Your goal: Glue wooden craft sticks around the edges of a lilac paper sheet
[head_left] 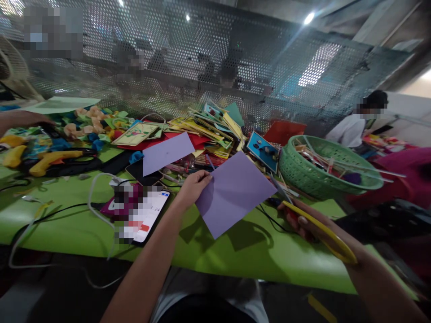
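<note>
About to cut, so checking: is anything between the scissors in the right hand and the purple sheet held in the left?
Nothing visible. The scissors in the right hand sit just beside the purple sheet held by the left hand; only bare green table lies below.

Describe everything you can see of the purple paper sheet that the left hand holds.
The purple paper sheet is a plain, matte lilac sheet that looks like thin card, flat and uncreased. It is turned so that one corner points down, and it hangs slightly above the green table, casting a shadow there. The left hand pinches its upper left edge. The right hand, holding yellow-handled scissors, is beside its right corner; whether the blades touch the sheet is unclear.
</note>
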### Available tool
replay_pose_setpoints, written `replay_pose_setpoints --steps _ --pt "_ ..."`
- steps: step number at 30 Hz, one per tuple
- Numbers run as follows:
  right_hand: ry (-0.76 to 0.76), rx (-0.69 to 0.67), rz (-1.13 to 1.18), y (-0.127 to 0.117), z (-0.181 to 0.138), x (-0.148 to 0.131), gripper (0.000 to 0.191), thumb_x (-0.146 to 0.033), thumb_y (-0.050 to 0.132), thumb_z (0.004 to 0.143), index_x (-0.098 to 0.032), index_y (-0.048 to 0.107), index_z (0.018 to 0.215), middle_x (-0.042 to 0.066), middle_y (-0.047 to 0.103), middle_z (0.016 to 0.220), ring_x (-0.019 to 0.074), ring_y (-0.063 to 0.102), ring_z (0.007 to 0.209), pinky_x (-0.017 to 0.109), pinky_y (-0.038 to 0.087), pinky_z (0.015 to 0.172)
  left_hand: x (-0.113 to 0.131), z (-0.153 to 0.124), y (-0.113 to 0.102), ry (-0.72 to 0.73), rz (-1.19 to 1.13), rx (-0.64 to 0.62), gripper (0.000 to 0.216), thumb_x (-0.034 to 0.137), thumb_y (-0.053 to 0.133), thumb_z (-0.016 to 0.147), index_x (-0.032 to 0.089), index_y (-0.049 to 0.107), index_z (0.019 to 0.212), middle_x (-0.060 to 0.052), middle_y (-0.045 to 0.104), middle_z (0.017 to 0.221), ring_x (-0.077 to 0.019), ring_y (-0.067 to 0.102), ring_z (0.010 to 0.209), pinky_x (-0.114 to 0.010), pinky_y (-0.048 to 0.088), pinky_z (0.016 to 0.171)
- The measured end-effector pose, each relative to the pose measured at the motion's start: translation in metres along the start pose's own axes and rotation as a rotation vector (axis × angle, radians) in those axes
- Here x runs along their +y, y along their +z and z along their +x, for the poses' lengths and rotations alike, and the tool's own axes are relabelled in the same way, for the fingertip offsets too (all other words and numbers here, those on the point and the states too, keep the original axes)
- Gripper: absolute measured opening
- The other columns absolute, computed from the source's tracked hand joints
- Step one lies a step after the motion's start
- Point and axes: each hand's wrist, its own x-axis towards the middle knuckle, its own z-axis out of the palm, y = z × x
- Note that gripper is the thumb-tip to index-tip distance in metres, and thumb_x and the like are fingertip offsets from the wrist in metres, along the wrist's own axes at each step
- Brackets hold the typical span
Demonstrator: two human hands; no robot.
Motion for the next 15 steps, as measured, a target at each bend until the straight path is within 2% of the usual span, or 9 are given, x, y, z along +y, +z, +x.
replay_pose_setpoints --steps 10,15 --pt "0.072 0.041 -0.04 -0.0023 0.0024 0.0001 0.059 -0.068 0.075 0.079 -0.031 0.069 0.124 -0.002 0.051 0.08 0.0079 0.04 0.054 0.02 0.035 0.042 -0.0015 -0.0001 0.0003 0.001 -0.01 -0.007 0.03 0.048 0.063 0.086 0.019 0.066 0.086 0.001 0.062 0.075 -0.0137 0.05 0.067 -0.024 0.039 0.061" --pt "0.069 0.048 -0.052 -0.0007 0.0033 0.0011 0.065 -0.074 0.073 0.079 -0.029 0.068 0.125 -0.004 0.049 0.073 0.0059 0.038 0.047 0.019 0.032 0.039 -0.0015 0.0001 0.0001 0.002 -0.005 -0.01 0.03 0.048 0.063 0.086 0.018 0.066 0.086 0.002 0.061 0.075 -0.0136 0.05 0.066 -0.024 0.039 0.062"
